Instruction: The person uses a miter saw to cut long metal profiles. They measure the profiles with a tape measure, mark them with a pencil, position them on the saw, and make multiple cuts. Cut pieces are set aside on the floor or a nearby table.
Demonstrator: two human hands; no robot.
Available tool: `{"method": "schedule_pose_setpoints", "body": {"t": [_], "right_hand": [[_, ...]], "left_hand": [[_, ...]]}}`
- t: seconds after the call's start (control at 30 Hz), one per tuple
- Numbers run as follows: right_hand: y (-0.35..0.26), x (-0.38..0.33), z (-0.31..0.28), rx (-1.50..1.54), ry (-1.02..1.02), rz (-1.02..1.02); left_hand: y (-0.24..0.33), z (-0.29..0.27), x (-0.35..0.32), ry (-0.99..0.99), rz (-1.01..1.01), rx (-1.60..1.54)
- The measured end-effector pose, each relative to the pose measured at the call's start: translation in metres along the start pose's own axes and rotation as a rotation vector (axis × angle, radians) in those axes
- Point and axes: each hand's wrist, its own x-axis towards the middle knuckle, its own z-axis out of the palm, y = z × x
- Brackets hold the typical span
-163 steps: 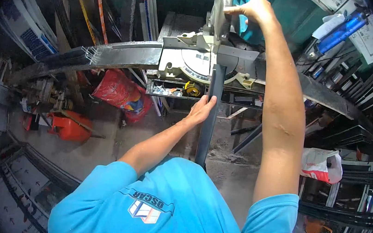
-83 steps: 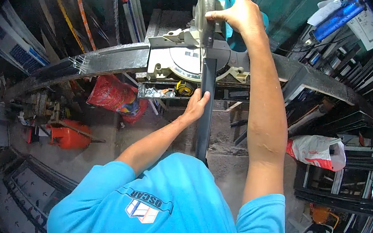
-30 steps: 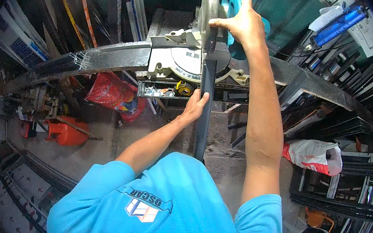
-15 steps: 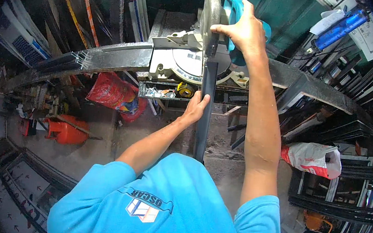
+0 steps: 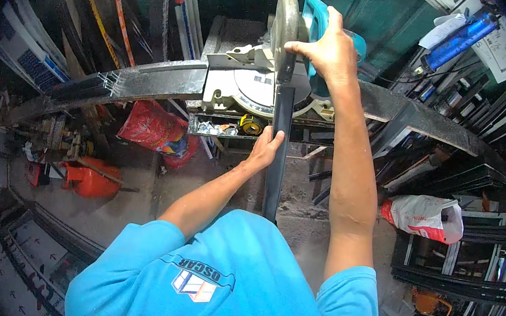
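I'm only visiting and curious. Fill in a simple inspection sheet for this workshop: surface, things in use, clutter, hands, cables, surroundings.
Surface: long dark bench, dusty-looking.
Things in use: saw on the bench; dark bar running from the saw toward the person.
Clutter: yellow tape measure in a tray below the saw; red bag lower down.
Hands: left hand holds the dark bar; right hand holds the saw's blue-green part.
Cables: one thin dark line at right, possibly a cord.
Surroundings: pale strips beyond the bench; white-and-red bag at right.
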Motion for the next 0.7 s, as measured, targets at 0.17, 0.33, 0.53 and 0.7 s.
{"method": "schedule_pose_setpoints", "body": {"t": [0.17, 0.33, 0.53, 0.7], "right_hand": [[0.000, -0.003, -0.001, 0.018, -0.041, 0.035], [-0.004, -0.007, -0.003, -0.001, -0.063, 0.060], [0.002, -0.011, 0.003, -0.016, 0.041, -0.016], [0.000, -0.013, 0.003, 0.012, 0.011, 0.009]], "left_hand": [[0.002, -0.001, -0.001, -0.002, 0.011, -0.014], [-0.002, 0.000, 0.000, 0.009, 0.054, 0.019], [-0.004, 0.001, 0.000, 0.008, 0.037, 0.021], [-0.005, 0.002, 0.001, 0.026, 0.050, 0.009]]}}
